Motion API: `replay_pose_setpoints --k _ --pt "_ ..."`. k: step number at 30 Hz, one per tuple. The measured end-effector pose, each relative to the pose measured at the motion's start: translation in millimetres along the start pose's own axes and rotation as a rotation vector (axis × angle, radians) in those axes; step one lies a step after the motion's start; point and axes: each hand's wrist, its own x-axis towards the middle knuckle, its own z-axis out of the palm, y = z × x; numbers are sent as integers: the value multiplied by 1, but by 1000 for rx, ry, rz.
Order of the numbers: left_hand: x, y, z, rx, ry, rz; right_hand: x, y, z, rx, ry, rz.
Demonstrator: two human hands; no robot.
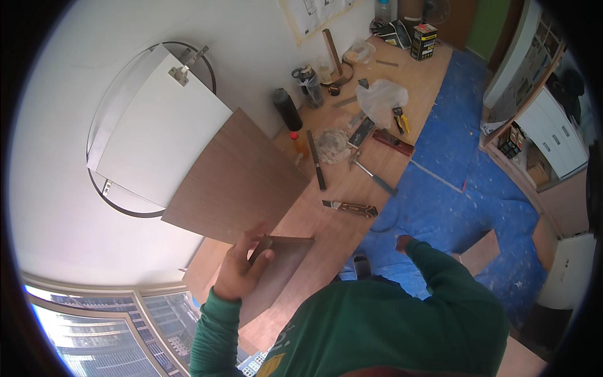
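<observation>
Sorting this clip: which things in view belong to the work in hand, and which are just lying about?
In hand:
- brown wooden piece, held by the left hand

Apparently just lying about, untouched:
- utility knife
- hammer
- black bottle
- white plastic bag
</observation>
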Motion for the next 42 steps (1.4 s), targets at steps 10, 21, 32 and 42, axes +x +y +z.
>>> replay_pose_setpoints --k 10,21,32,42 --pt "-20 -7 -16 336 113 217 65 -22 30 -236 -121 -364" --pt "-39 -14 13 190 177 144 42 -24 -29 120 -160 -250" --pt "-27 -20 31 159 242 228 -72 -258 -165 270 23 -712" --pt "-22 -23 38 256 251 218 -118 -358 -183 596 -82 -1064"
